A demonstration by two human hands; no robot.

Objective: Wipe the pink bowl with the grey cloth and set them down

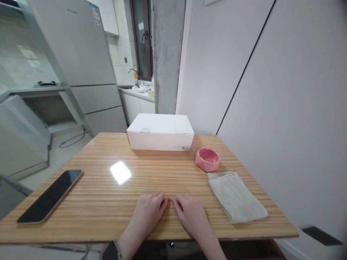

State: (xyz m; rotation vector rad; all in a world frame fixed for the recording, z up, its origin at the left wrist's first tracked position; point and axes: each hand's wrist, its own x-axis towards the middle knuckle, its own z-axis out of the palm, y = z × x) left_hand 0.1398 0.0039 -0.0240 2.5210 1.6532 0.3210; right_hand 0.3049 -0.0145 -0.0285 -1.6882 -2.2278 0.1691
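Observation:
My left hand (148,213) and my right hand (191,213) lie palm down side by side on the wooden table (108,195), near its front edge, fingertips almost touching. The fingers of both are stretched flat and hold nothing. A dark watch (111,251) sits on my left wrist. A folded beige cloth (235,195) lies just right of my right hand. Beyond it stands a pink ashtray (207,159). A white closed box (160,131) rests at the far edge of the table. A black phone (50,195) lies face up at the left.
A white wall (284,90) runs along the table's right side. A grey fridge (86,65) and a concrete pillar (166,54) stand behind the table. A kitchen counter with a tap (134,74) is further back. A lamp glare (120,172) shines on the tabletop.

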